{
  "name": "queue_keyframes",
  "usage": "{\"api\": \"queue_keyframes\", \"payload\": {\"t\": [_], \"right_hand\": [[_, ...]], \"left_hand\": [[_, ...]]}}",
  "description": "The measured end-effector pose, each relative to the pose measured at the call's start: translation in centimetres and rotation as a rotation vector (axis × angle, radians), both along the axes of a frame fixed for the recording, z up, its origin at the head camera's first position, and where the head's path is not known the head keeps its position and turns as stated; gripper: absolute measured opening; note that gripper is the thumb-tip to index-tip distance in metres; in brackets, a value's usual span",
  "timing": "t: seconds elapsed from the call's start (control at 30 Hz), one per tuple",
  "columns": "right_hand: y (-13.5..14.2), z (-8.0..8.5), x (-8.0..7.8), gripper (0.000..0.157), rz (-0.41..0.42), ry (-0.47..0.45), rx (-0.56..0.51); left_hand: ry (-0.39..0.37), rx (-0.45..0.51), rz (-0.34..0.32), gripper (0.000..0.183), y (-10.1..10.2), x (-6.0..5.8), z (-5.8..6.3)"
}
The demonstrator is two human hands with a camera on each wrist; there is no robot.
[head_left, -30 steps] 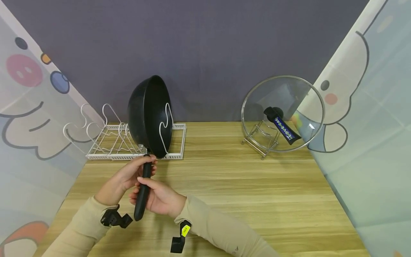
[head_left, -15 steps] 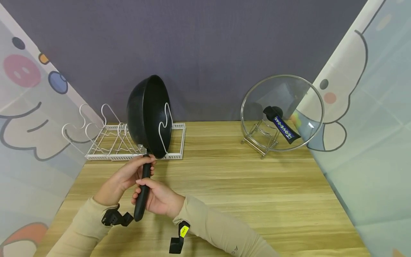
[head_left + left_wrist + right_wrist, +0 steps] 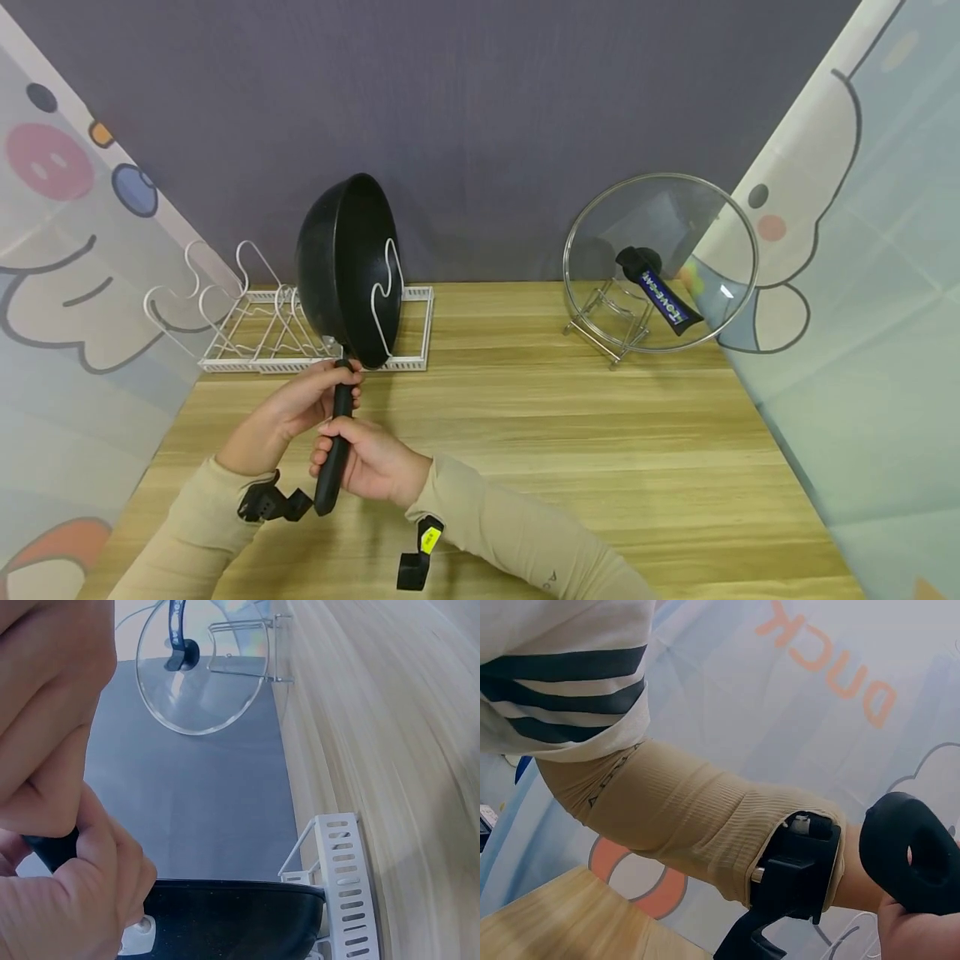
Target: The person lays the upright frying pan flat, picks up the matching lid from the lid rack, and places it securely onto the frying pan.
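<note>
A deep black wok (image 3: 318, 258) stands on its edge in the white wire rack (image 3: 416, 325), its hollow facing right. Its black handle (image 3: 333, 467) points down toward the person. My left hand (image 3: 303, 400) grips the handle near the wok, thumb along the top. Just below, my right hand (image 3: 375, 462) wraps round the lower half, leaving the butt end sticking out. The left wrist view shows both hands stacked on the handle, with the wok's rim (image 3: 232, 885) beside the slotted rack edge (image 3: 349, 900). In the right wrist view the handle's looped end (image 3: 907, 855) is close to the camera.
At the back right, a glass lid (image 3: 592, 217) with a black handle leans upright in a small metal stand (image 3: 611, 333). A grey wall (image 3: 480, 142) rises behind the wooden table (image 3: 562, 467). Printed cloth panels (image 3: 885, 333) flank both sides.
</note>
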State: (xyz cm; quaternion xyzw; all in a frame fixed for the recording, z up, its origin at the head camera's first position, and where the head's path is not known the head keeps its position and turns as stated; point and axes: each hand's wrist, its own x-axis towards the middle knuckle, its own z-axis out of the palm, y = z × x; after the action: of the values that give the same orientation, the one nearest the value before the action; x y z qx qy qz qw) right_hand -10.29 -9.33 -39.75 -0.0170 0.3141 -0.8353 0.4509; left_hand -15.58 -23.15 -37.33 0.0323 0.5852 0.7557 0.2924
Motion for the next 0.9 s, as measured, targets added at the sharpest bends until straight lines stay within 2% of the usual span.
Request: {"api": "queue_keyframes", "payload": {"t": [0.2,0.57,0.9], "right_hand": [[0.08,-0.01,0.05,0.02,0.002,0.022,-0.012],[0.11,0.04,-0.06,0.02,-0.015,0.075,-0.022],[0.19,-0.06,-0.13,0.014,0.018,0.075,-0.031]], "left_hand": [[0.046,-0.015,-0.019,0.011,0.21,0.0,0.04],[0.121,-0.073,-0.014,0.013,0.34,-0.14,0.06],[0.114,-0.094,-0.011,0.011,0.45,-0.06,0.03]]}}
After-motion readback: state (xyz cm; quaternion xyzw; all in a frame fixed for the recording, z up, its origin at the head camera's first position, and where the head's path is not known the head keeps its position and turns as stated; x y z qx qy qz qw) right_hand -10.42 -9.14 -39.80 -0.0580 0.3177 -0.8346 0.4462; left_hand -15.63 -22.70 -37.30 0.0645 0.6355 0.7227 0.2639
